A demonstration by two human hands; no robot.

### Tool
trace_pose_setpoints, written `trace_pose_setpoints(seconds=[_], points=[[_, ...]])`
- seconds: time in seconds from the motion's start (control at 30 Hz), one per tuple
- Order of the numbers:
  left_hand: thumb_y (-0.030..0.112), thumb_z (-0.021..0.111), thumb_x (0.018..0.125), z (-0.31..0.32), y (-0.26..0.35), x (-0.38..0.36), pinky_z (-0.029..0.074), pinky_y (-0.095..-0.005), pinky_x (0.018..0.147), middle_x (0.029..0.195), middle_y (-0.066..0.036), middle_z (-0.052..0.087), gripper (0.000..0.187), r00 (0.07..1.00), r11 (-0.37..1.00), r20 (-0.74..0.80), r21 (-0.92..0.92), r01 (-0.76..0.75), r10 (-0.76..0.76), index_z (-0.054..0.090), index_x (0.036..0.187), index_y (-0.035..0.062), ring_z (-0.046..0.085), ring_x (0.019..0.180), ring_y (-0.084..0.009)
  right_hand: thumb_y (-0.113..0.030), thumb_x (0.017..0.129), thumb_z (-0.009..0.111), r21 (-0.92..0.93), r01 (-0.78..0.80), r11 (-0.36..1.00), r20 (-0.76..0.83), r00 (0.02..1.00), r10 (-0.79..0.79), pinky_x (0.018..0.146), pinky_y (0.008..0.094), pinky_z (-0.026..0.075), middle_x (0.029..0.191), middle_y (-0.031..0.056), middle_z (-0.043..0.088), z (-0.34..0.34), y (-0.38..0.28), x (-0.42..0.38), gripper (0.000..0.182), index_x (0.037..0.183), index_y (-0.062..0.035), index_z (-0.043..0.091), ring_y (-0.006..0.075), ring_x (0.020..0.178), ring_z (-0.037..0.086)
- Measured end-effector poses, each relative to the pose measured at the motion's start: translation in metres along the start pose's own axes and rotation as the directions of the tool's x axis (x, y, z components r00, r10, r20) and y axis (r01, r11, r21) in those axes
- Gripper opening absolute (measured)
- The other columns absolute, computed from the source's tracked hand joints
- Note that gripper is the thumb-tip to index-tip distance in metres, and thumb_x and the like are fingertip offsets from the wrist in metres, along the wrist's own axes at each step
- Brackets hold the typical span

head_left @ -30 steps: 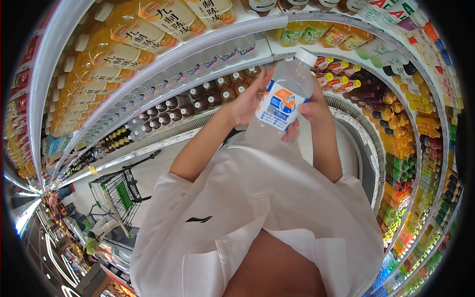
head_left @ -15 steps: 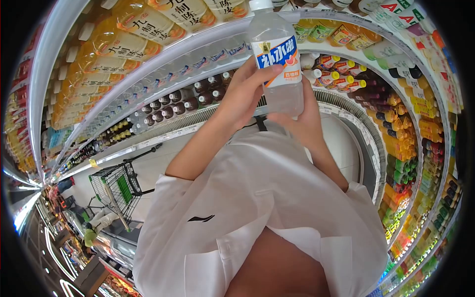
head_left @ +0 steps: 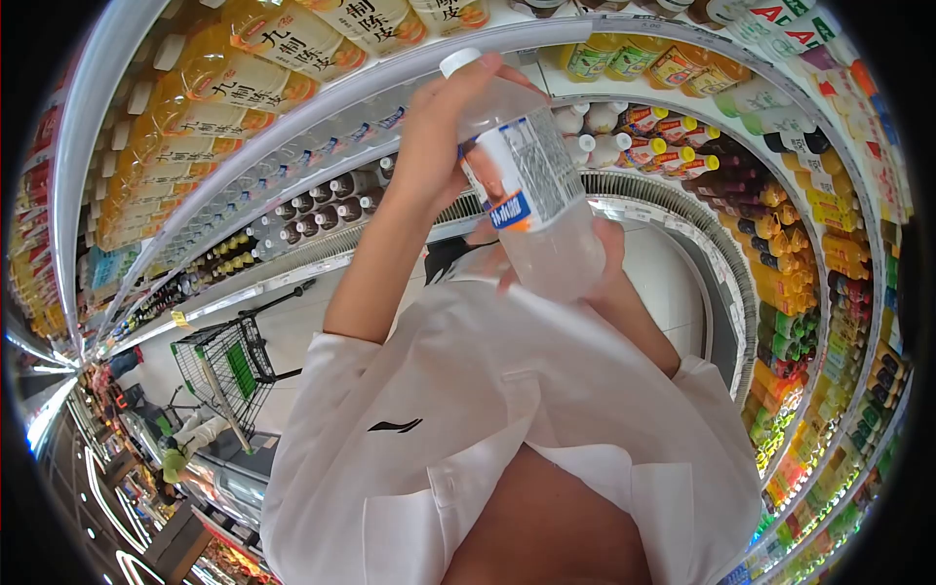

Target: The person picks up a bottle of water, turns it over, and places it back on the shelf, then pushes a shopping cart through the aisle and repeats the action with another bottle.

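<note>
Now the bottle (head_left: 534,185) has been rolled and tilted since half a second ago: the large front lettering is turned aside and the fine-print panel of the label (head_left: 542,164) is exposed, so its turning seems well under way. Its shoulder is gripped by the left hand (head_left: 439,132), shifted up towards the white cap (head_left: 459,60); its base is cupped by the right hand (head_left: 610,255). Clear-sided and pale, it is held aloft before the shelf's front edge (head_left: 558,36).
</note>
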State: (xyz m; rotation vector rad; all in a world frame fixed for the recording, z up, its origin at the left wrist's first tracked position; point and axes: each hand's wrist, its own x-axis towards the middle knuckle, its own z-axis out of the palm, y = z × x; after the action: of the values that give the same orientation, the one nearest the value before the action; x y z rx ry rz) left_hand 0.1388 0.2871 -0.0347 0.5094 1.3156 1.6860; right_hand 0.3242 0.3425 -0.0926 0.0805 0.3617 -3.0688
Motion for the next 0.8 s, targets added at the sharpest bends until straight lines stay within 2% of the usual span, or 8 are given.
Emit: trace_pose_setpoints(seconds=[0.07, 0.13, 0.37, 0.43, 0.57, 0.63, 0.7, 0.8], points=[[0.04, 0.056, 0.094, -0.002, -0.004, 0.0, 0.055, -0.0346, 0.08, 0.099, -0.02, 0.07, 0.049, 0.993, 0.999, -0.112, 0.019, 0.046, -0.044, 0.063, 0.113, -0.0054, 0.07, 0.085, -0.0228, -0.043, 0.072, 0.076, -0.406, 0.148, 0.902, -0.129, 0.968, -0.217, 0.089, 0.0414, 0.052, 0.126, 0.022, 0.056, -0.013, -0.003, 0.003, 0.091, 0.141, 0.0029, 0.037, 0.0304, 0.109, 0.062], [0.031, 0.066, 0.091, 0.001, -0.009, 0.0, 0.055, -0.0301, 0.074, 0.091, -0.013, 0.072, 0.035, 0.966, 0.952, -0.218, 0.296, -0.072, 0.141, 0.068, 0.099, -0.003, 0.069, 0.081, -0.0147, -0.02, 0.064, 0.086, -0.978, 0.117, 0.173, -0.009, 0.805, -0.593, 0.091, 0.0385, 0.05, 0.128, 0.019, 0.057, -0.025, -0.005, 0.01, 0.086, 0.135, 0.0012, 0.042, 0.0249, 0.109, 0.062], [0.045, 0.047, 0.098, 0.007, -0.007, 0.001, 0.054, -0.0377, 0.085, 0.115, -0.021, 0.066, 0.051, 0.994, 0.998, 0.103, -0.049, 0.044, -0.039, 0.061, 0.114, -0.001, 0.068, 0.096, -0.0251, -0.035, 0.067, 0.083, -0.867, -0.024, 0.498, -0.227, 0.909, -0.35, 0.081, 0.0363, 0.054, 0.118, 0.0215, 0.061, -0.014, -0.002, 0.0, 0.094, 0.139, 0.0045, 0.037, 0.0296, 0.091, 0.068], [0.05, 0.039, 0.098, 0.004, -0.012, 0.004, 0.053, -0.0414, 0.088, 0.12, -0.025, 0.062, 0.057, 0.974, 0.991, 0.21, -0.077, 0.106, -0.088, 0.057, 0.12, 0.0004, 0.065, 0.101, -0.0302, -0.057, 0.065, 0.079, 0.193, -0.118, 0.974, 0.41, 0.912, 0.029, 0.078, 0.0355, 0.055, 0.114, 0.0235, 0.063, -0.029, 0.007, 0.008, 0.105, 0.139, 0.0057, 0.04, 0.0279, 0.091, 0.067], [0.047, 0.047, 0.097, 0.002, -0.02, 0.01, 0.054, -0.0386, 0.082, 0.111, -0.023, 0.065, 0.051, 0.97, 0.992, 0.221, -0.063, 0.114, -0.097, 0.06, 0.116, 0.0009, 0.067, 0.094, -0.0279, -0.053, 0.083, 0.059, -0.188, 0.076, 0.979, 0.036, 0.997, -0.07, 0.086, 0.0359, 0.051, 0.124, 0.023, 0.058, -0.029, 0.0, 0.003, 0.083, 0.14, 0.0049, 0.039, 0.0295, 0.1, 0.065], [0.041, 0.058, 0.095, 0.005, -0.022, 0.008, 0.054, -0.0345, 0.078, 0.098, -0.018, 0.069, 0.042, 0.986, 0.954, -0.16, 0.299, 0.01, 0.04, 0.067, 0.105, 0.001, 0.068, 0.088, -0.022, -0.043, 0.077, 0.076, -0.277, 0.06, 0.959, -0.281, 0.949, -0.141, 0.094, 0.037, 0.048, 0.124, 0.0202, 0.059, -0.041, -0.004, -0.003, 0.086, 0.139, 0.0047, 0.041, 0.0269, 0.111, 0.061], [0.036, 0.066, 0.092, 0.011, -0.035, 0.009, 0.053, -0.031, 0.076, 0.089, -0.012, 0.071, 0.036, 0.965, 0.918, -0.209, 0.392, -0.066, 0.158, 0.07, 0.097, 0.0006, 0.067, 0.083, -0.0163, -0.029, 0.066, 0.089, -0.962, 0.106, 0.251, -0.062, 0.812, -0.58, 0.097, 0.0364, 0.047, 0.124, 0.0167, 0.06, -0.053, -0.015, 0.006, 0.088, 0.135, 0.0044, 0.045, 0.0227, 0.115, 0.06], [0.037, 0.07, 0.089, 0.018, -0.046, 0.014, 0.052, -0.0298, 0.074, 0.087, -0.008, 0.072, 0.039, 0.946, 0.723, -0.163, 0.684, -0.096, 0.279, 0.069, 0.1, 0.0004, 0.066, 0.081, -0.0135, -0.025, 0.061, 0.092, -0.957, -0.1, 0.272, -0.232, 0.828, -0.51, 0.098, 0.0349, 0.046, 0.122, 0.0139, 0.061, -0.049, -0.024, 0.011, 0.089, 0.132, 0.0033, 0.047, 0.0198, 0.114, 0.059]])
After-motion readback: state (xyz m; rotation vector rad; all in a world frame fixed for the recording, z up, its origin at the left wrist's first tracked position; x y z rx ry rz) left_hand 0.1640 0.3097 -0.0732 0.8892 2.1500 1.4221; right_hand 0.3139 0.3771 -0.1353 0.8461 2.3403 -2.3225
